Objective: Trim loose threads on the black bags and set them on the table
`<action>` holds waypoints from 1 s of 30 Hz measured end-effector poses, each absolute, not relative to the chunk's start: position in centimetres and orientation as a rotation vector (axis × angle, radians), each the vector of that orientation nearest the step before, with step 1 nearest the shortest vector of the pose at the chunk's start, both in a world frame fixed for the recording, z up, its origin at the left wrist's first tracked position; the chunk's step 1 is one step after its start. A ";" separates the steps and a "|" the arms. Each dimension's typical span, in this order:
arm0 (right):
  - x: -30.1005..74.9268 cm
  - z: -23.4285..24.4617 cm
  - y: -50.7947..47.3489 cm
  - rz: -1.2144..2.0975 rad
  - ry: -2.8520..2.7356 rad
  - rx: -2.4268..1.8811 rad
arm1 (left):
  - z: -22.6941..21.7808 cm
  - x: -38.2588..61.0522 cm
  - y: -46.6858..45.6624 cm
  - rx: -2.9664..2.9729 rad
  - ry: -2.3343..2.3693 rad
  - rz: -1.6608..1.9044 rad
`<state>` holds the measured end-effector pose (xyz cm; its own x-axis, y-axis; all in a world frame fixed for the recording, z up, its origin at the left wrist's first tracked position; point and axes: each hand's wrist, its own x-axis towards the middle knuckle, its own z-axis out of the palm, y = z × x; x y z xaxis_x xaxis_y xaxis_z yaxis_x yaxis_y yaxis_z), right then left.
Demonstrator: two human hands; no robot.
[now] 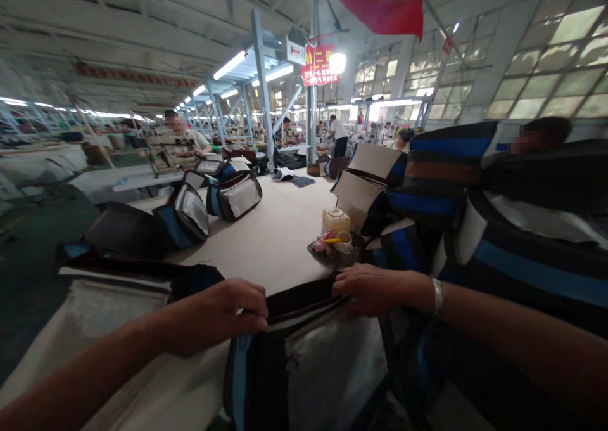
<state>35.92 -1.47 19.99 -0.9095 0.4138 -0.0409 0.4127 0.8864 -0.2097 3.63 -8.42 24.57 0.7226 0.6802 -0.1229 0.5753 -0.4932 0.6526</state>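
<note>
While the left hand (pixel 232 307) pinches the left end of a bag's rim (pixel 304 296), the right hand (pixel 375 288) grips that rim farther right, fingers bent over it. The bag (pixel 337 361) is at the near side of the pale tabletop (pixel 280 215), silver panel facing the worker; its bottom is too dark for me to say what it rests on. Beyond the right hand, a tub (pixel 335 220) stands on a dark pad (pixel 327 257). More bags (pixel 444 177) are piled at the right.
</note>
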 end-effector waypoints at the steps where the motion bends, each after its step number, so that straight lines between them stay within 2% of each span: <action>1: 36.9 19.5 -0.6 0.297 -3.096 -0.714 | 24.6 2.8 -7.9 2.256 0.954 0.176; 5: 38.1 19.1 -0.8 0.252 -3.196 -0.735 | 24.4 2.3 -6.6 2.477 1.132 0.134; 8: 35.8 20.5 -3.6 0.160 -3.224 -0.649 | 23.6 6.1 -7.4 2.513 1.270 0.318; 11: 33.0 22.4 -5.5 0.195 -3.233 -0.691 | 21.6 11.3 -9.0 2.302 1.159 0.451; 13: 32.3 23.6 -5.5 0.401 -3.197 -0.795 | 20.1 13.6 -9.8 2.189 1.101 0.568; 16: 33.3 24.7 -4.1 1.067 -2.992 -0.753 | 18.8 14.1 -9.7 2.069 1.098 0.720; 18: 34.5 25.0 -2.9 1.352 -2.802 -0.641 | 19.0 13.1 -8.9 2.022 1.181 0.768; 22: 35.8 24.5 -2.6 1.267 -2.628 -0.652 | 20.5 10.5 -7.1 1.982 1.309 0.842; 30: 34.6 21.9 -7.2 1.508 -2.237 -0.631 | 22.3 10.5 -9.4 1.886 0.838 0.490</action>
<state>34.62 -7.22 21.88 -0.8319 0.5524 0.0532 0.1578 0.3273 -0.9317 10.55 -9.36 22.31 0.6811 0.7318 -0.0242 0.3381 -0.2850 0.8969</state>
